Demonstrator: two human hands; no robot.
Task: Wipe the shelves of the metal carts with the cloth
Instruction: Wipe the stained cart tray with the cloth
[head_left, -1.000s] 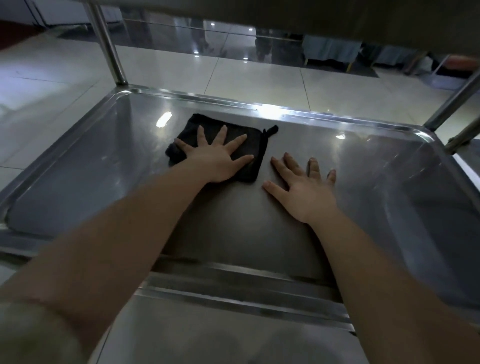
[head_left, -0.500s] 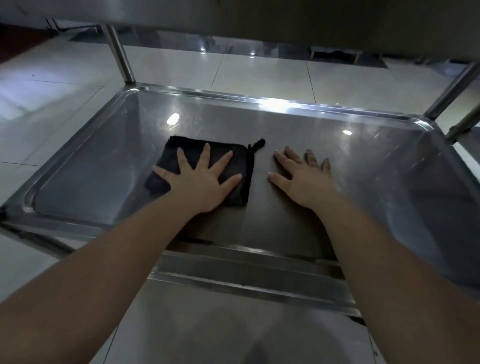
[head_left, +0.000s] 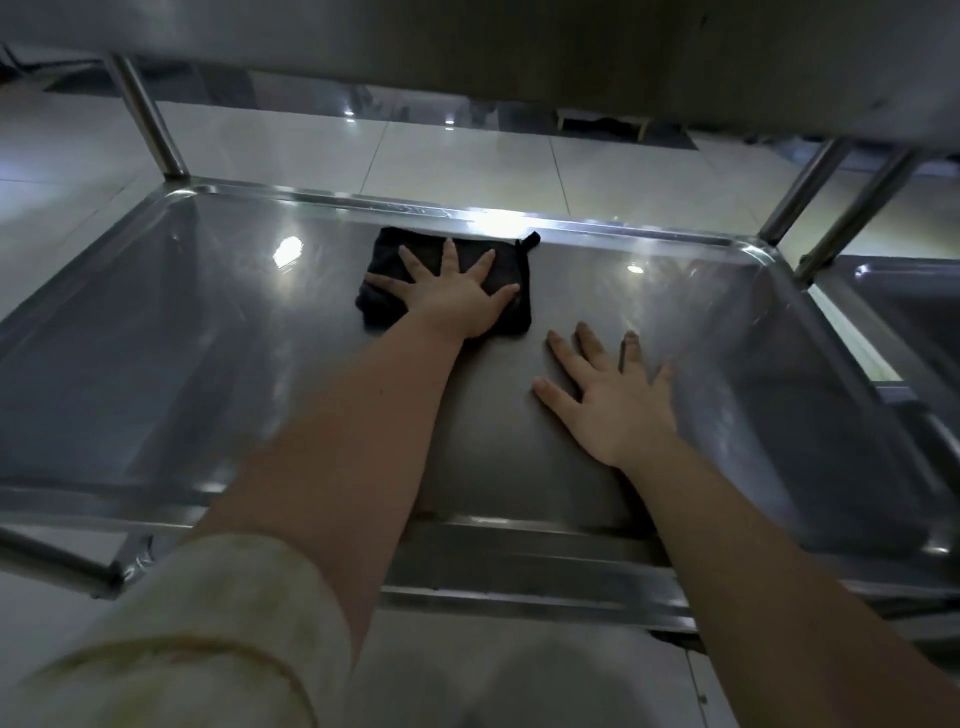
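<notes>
While the black cloth (head_left: 514, 317) lies flat on the middle shelf (head_left: 208, 338) of the metal cart, close to the far rim (head_left: 363, 200) and a bit left of centre, we press it down with our left hand (head_left: 452, 301); fingers straight and spread wide over the fabric, palm on top, nothing curled or pinched. Small hang loop (head_left: 530, 240) sticks out at the cloth's far right corner, touching the rim or just short of it, we can't tell which. Our right hand (head_left: 613, 400) is flat on the bare steel, nearer to us and to the right of the cloth, apart from it; fingers straight and splayed, holding nothing. A pale sleeve (head_left: 182, 634) is pushed up on the left forearm; the right forearm is bare. Above us the underside of the upper shelf (head_left: 467, 47) fills the top of the view. Round post (head_left: 150, 119) stands at the far left corner, two slanted-looking posts (head_left: 810, 192) at the far right. Part of a second steel cart (head_left: 904, 291) sits just beside, at the right edge. Glossy pale floor tiles (head_left: 457, 161) beyond, with light glare on the steel
</notes>
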